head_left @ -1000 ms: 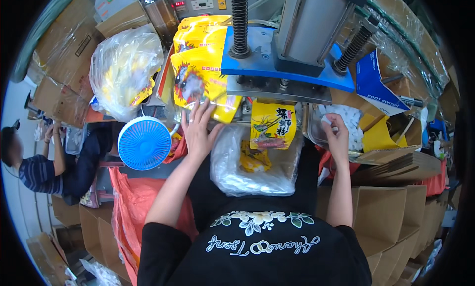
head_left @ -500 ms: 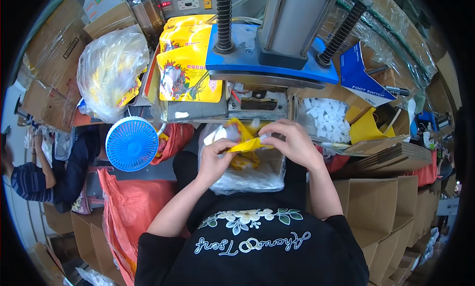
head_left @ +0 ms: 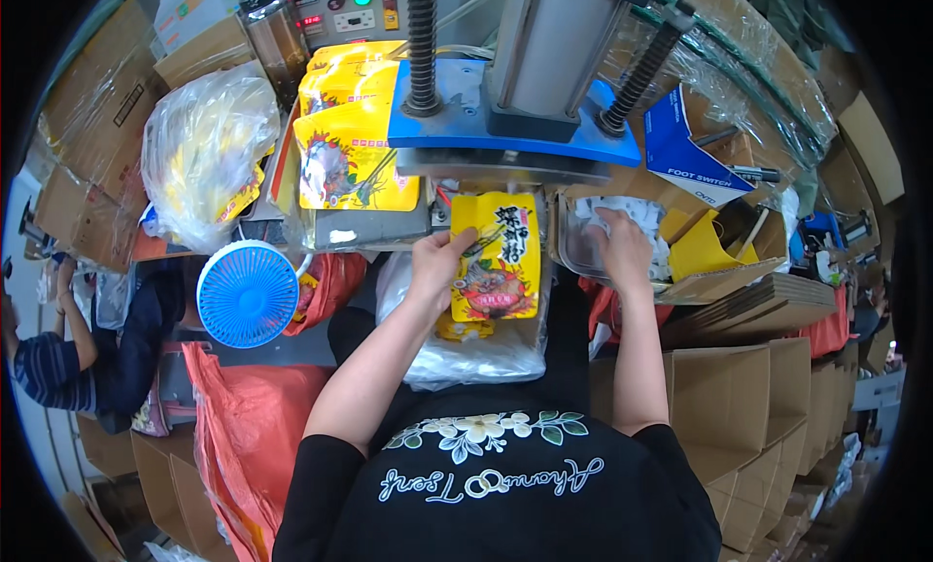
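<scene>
Upright over my lap, a yellow printed pouch (head_left: 496, 261) is pinched along its left edge by my left hand (head_left: 442, 268), thumb in front. My right hand (head_left: 623, 251) reaches into a clear plastic tray (head_left: 581, 265) of small white plastic pieces (head_left: 649, 215). Its thumb and fingers look apart, with the fingertips partly among the pieces. Under the pouch, a clear plastic bag (head_left: 481, 363) lies on my lap with more yellow packaging inside. Just beyond the pouch stands a press with a blue plate (head_left: 447, 125).
Several yellow pouches (head_left: 358, 164) lie stacked left of the press. A blue fan (head_left: 248, 294) and a filled clear bag (head_left: 199, 159) stand further left. On the right are a blue-and-white box (head_left: 675, 144) and cardboard boxes (head_left: 724, 402). Another person (head_left: 58, 363) sits at far left.
My right hand has left the pouch and moved right into the tray. My left hand keeps the pouch, which now hangs flat with its printed face showing. The view has shifted slightly.
</scene>
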Available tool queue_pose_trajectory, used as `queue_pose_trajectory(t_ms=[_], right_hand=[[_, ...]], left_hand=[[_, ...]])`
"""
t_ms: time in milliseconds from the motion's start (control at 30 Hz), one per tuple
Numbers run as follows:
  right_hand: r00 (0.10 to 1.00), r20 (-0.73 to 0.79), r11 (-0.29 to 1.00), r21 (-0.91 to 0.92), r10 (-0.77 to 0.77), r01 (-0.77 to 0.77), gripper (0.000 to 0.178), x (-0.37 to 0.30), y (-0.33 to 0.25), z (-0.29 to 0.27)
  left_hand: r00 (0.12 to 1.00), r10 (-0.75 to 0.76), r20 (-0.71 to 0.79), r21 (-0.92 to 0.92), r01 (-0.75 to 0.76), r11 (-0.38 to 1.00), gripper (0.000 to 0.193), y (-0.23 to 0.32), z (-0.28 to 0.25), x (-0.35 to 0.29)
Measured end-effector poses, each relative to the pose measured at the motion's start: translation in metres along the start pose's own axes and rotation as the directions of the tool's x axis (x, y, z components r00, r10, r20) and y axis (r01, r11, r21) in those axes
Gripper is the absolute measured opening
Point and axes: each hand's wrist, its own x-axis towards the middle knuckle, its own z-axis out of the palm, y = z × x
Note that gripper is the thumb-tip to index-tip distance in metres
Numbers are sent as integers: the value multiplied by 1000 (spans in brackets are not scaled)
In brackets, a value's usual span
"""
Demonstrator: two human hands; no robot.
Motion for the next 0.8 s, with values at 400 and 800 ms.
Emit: queue_pose_trajectory(t_ms=[400, 800], right_hand=[[965, -229, 975, 151, -125, 162, 23, -1, -2, 18], [945, 21, 592, 784, -327, 187, 18, -7, -74, -23]], left_hand=[[580, 684, 442, 897, -305, -320, 63, 51, -95, -3], [917, 362, 168, 531, -394, 750, 8, 27, -55, -58]])
